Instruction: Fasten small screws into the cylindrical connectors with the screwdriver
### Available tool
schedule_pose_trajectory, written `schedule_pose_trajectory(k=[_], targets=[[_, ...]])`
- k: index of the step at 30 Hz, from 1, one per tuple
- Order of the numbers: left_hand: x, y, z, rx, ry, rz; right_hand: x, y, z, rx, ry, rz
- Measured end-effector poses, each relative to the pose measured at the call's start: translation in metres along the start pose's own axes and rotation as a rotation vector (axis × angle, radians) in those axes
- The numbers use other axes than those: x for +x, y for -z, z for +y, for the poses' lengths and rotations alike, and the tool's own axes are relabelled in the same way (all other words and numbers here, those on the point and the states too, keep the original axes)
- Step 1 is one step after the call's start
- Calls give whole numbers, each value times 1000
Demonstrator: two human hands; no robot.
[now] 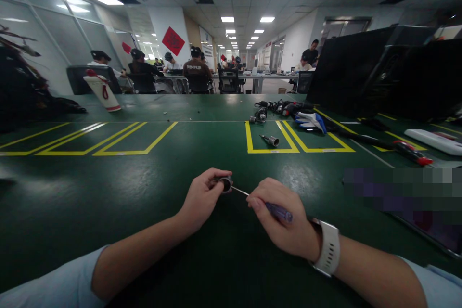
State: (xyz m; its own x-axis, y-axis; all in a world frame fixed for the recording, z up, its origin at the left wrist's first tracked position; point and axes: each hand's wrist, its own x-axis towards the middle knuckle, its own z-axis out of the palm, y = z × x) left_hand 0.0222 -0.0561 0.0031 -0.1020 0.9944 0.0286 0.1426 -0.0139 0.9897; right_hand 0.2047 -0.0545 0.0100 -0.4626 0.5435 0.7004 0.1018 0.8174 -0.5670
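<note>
My left hand (200,198) is closed, pinching a small round metal connector shell (227,183) with its open end turned towards me. A screwdriver (280,211) with a purple see-through handle is gripped in my right hand (285,228), which wears a white watch. Its thin shaft points left, and the tip is at the right edge of the shell; whether it sits in a screw is too small to tell. Further ahead, a metal connector part (270,140) lies on its side within a yellow taped box on the green table (162,192).
Several cable connectors (260,115) and a blue-white glove (311,122) lie at the back right. Near them are a red-black tool (412,152), a white bar (435,141) and black cases (346,67). A white cup (103,90) stands back left. People sit at desks beyond.
</note>
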Motion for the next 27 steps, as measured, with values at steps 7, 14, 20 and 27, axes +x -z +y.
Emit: schedule_pose_trajectory(k=[7,14,20,27], targets=[[64,20,-31,-2,-133,125,30,-19,57,484,-508,319],[104,39,-25,664,-453,236,59,-32,90,966,-764,423],[119,38,-23,893,-516,225,68,-33,100,1053,-842,425],[128,38,-26,933,-615,170,67,-34,98,1071,-816,388]])
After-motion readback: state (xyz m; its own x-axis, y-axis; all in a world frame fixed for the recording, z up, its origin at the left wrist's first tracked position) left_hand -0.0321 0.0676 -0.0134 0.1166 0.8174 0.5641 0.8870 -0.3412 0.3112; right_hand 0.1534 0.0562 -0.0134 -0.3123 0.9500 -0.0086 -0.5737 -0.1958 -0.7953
